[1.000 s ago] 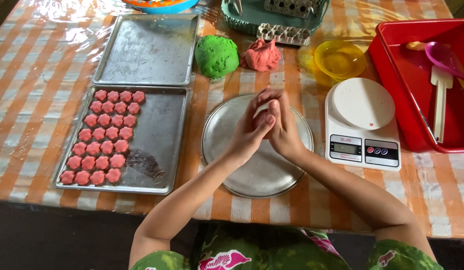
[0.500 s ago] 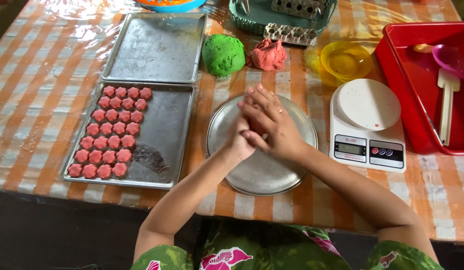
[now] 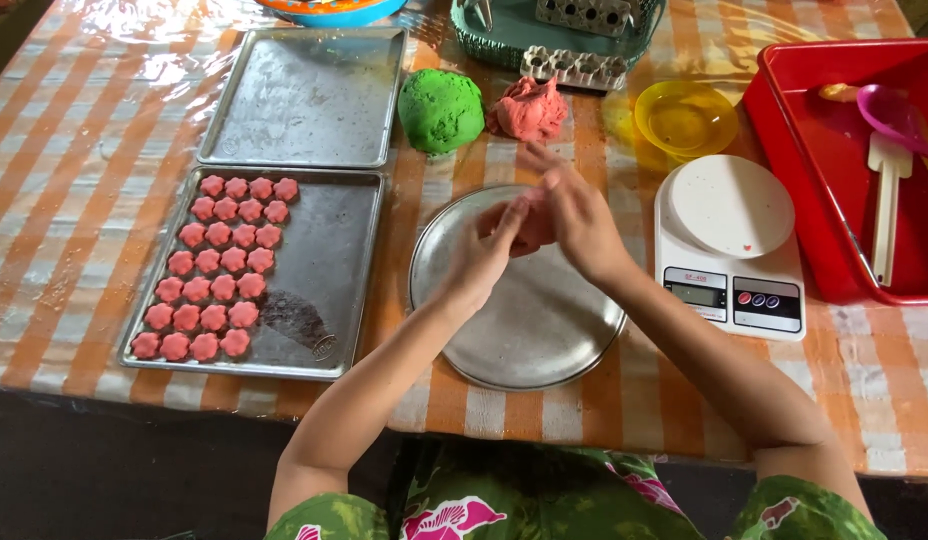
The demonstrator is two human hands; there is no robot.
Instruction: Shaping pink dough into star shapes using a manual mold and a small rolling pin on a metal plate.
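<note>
Right above the round metal plate, a small pink lump of dough sits pressed between the left hand and right hand — palms closed around it, seemingly to roll it. Left of the plate, a rectangular steel baking tray holds rows of pink flower-shaped dough pieces; beyond the plate lie a green dough ball and a pink dough mound — within easy reach.

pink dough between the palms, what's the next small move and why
Probably keep rolling the pink dough between the left hand and right hand over the round plate. The palms hide it, so its shape cannot be judged, and the tray has bare room.
</note>
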